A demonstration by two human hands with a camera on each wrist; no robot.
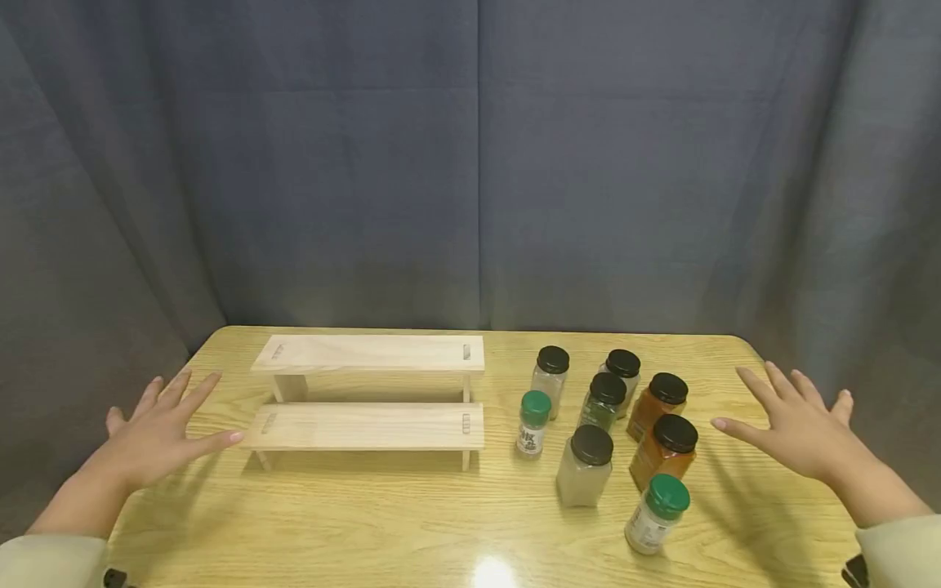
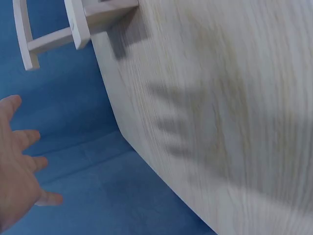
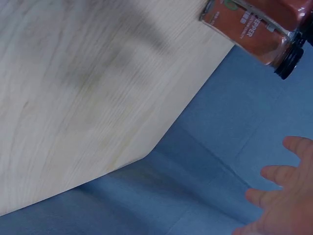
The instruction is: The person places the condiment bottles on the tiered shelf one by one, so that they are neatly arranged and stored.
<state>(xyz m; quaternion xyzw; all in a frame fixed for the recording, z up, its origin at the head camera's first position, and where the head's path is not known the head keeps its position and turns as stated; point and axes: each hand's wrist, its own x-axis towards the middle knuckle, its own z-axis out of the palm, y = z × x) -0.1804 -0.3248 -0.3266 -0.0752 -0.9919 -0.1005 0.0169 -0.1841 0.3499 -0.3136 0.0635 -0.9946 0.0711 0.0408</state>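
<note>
Head view: on the yellow wood-grain bench (image 1: 353, 523), a pale wooden two-tier rack (image 1: 363, 426) stands at ten o'clock, stepped presumably for visibility; black- and green-lidded jars (image 1: 584, 482) cluster at three. Fingers spread, left hand (image 1: 158, 437) hovers at nine, right hand (image 1: 801, 425) beyond the jars. Only the right wrist view shows legible "PEPPER" on an orange-red jar (image 3: 249, 32).

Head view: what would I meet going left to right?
Left hand, wooden shelves, green-lidded jar nearest the shelves, front pale black-lidded jar, nearer orange jar, right hand. Overlapping ones are skipped.
</note>
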